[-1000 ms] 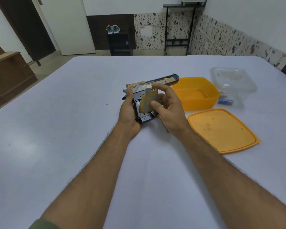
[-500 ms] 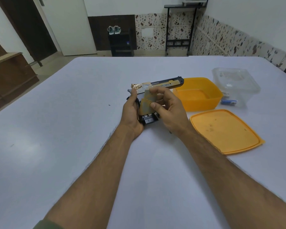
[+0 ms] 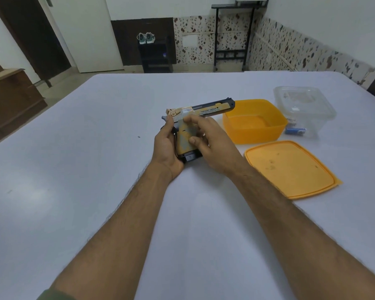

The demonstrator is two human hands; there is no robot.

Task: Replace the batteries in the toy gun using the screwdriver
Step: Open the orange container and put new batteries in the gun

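Sitting empty, orange tub (image 3: 232, 131); clear box (image 3: 325, 114) beside it holds batteries (image 3: 294, 131).

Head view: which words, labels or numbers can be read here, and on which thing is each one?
"DESERT EAGLE": on the slide of the toy gun.
The smaller line under it: too blurred to read.
The mark on the gun's black base: too small.
The label inside the clear box: unreadable.

The toy gun (image 3: 206, 109) carries "DESERT EAGLE" in dark print on its tan slide; the smaller line beneath is unreadable.
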